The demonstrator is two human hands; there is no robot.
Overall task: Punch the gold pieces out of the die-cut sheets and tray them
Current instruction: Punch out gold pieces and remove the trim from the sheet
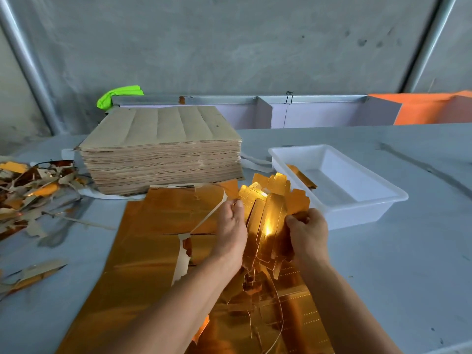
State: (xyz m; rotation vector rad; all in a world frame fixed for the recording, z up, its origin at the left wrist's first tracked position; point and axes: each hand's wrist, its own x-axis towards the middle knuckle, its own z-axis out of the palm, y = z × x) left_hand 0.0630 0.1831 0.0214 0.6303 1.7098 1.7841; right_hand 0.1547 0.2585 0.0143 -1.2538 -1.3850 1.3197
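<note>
Gold foil die-cut sheets (143, 251) flat on grey table (383, 277), near centre; mirror-glossy face, torn edges showing pale paper backing, dotted perforation lines near right. Bundle of punched gold pieces (268, 215) held upright above the sheets, notched tab outlines, strong glare on the middle fold. Left hand (231, 233) on bundle's left side, fingers curled, thumb and fingertips pinching the upper left edge; forearm angled in from near left. Right hand (306, 231) clamped on bundle's right edge, thumb in front, fingers wrapped behind; forearm in from near right. White plastic tray (357, 200) right of the hands, rectangular, smooth, translucent rim; one gold piece (301, 176) leaning on its left inner wall. Tall stack of brown-backed sheets (163, 149) far left of centre, matte, creased top. Heap of offcut strips (28, 192) at left edge, mixed gold and brown. Green cloth (117, 95) behind stack, at wall
</note>
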